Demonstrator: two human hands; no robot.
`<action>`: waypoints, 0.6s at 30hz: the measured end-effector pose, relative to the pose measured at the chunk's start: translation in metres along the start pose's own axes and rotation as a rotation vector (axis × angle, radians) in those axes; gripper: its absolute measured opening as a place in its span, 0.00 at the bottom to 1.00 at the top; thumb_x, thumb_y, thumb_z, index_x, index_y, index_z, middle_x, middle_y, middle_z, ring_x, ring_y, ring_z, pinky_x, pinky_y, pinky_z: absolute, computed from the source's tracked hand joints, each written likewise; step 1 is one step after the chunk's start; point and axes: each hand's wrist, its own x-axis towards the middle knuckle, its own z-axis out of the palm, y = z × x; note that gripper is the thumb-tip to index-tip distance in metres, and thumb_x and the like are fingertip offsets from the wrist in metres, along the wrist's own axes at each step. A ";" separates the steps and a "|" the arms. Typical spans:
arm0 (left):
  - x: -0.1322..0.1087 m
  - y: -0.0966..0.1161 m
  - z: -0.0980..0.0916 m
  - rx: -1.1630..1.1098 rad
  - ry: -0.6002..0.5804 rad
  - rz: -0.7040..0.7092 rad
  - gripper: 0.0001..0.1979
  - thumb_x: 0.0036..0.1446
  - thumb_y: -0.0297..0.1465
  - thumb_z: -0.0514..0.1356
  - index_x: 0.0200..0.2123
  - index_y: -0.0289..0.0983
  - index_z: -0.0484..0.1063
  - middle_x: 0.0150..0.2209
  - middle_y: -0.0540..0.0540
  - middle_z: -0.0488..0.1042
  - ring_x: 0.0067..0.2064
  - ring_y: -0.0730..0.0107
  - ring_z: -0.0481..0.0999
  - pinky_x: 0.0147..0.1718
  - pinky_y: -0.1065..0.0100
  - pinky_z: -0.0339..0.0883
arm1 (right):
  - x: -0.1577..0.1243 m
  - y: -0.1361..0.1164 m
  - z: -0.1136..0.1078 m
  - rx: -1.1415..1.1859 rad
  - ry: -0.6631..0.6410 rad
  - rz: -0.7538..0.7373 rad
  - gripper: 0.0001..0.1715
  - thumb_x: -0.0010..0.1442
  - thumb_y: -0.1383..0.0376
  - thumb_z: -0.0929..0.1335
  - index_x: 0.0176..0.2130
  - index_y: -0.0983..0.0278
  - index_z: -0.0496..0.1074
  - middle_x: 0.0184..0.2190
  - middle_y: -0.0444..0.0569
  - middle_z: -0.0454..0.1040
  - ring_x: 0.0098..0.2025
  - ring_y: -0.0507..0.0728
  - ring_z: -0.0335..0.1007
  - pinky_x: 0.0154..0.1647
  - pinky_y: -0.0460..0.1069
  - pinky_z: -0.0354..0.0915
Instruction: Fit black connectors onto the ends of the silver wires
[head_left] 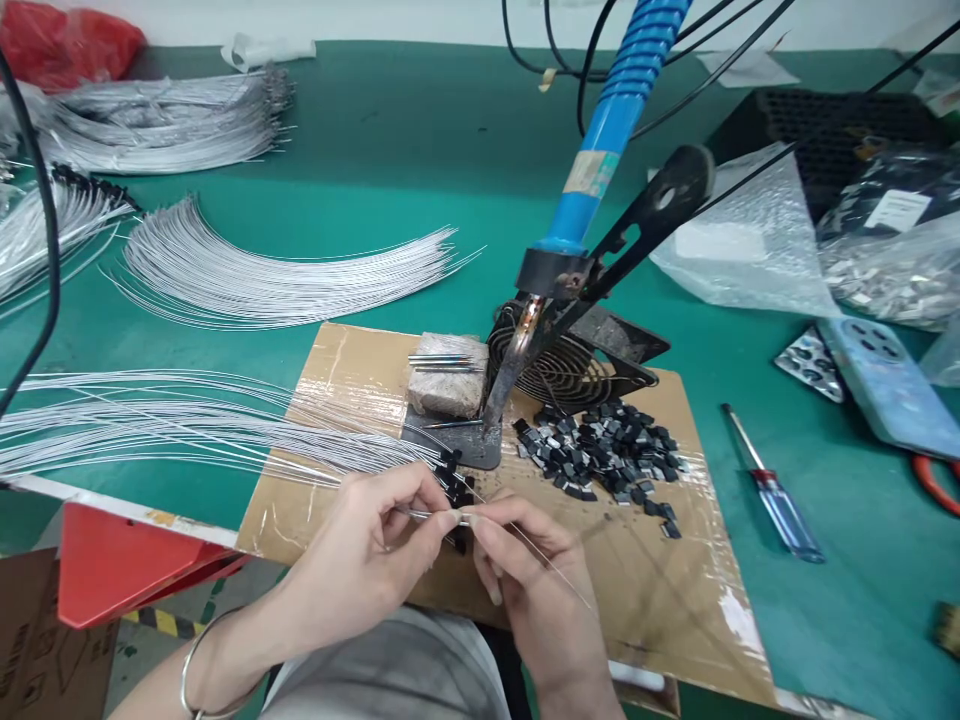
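My left hand (390, 540) and my right hand (529, 570) meet over the front of the cardboard (645, 590). Each pinches a thin light wire, and the fingertips nearly touch. Part of a wire (551, 568) slants down across my right hand. Just behind the fingers are black connectors (454, 482) on the ends of a bundle of grey-white wires (330, 437) that runs off to the left. What exactly sits between the fingertips is too small to make out. A pile of small black parts (600, 450) lies on the cardboard to the right.
A blue-handled soldering iron (592, 180) points down beside a grey block (447, 385) and a black fan (574, 365). More wire bundles (277, 275) lie at the back left. To the right are a screwdriver (776, 490), a phone (896, 380) and plastic bags (742, 240).
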 end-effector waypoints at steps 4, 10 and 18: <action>0.000 0.000 -0.001 -0.012 -0.027 -0.017 0.12 0.67 0.37 0.57 0.32 0.37 0.70 0.23 0.54 0.64 0.23 0.75 0.54 0.21 0.71 0.46 | 0.001 -0.008 -0.003 -0.007 -0.059 0.056 0.10 0.56 0.58 0.77 0.30 0.62 0.83 0.19 0.40 0.66 0.17 0.45 0.57 0.17 0.42 0.50; -0.001 -0.004 0.005 -0.052 0.069 -0.014 0.13 0.65 0.39 0.59 0.32 0.37 0.72 0.25 0.51 0.69 0.24 0.73 0.62 0.22 0.71 0.53 | 0.000 -0.003 -0.001 0.084 -0.051 0.067 0.07 0.58 0.60 0.76 0.33 0.61 0.84 0.20 0.41 0.67 0.18 0.45 0.59 0.18 0.41 0.53; -0.001 -0.012 0.020 -0.123 0.198 0.024 0.12 0.64 0.39 0.61 0.32 0.37 0.73 0.26 0.49 0.72 0.27 0.71 0.68 0.24 0.71 0.59 | -0.001 0.005 0.004 0.157 0.014 0.051 0.07 0.58 0.60 0.76 0.33 0.61 0.84 0.20 0.41 0.68 0.19 0.45 0.59 0.17 0.40 0.54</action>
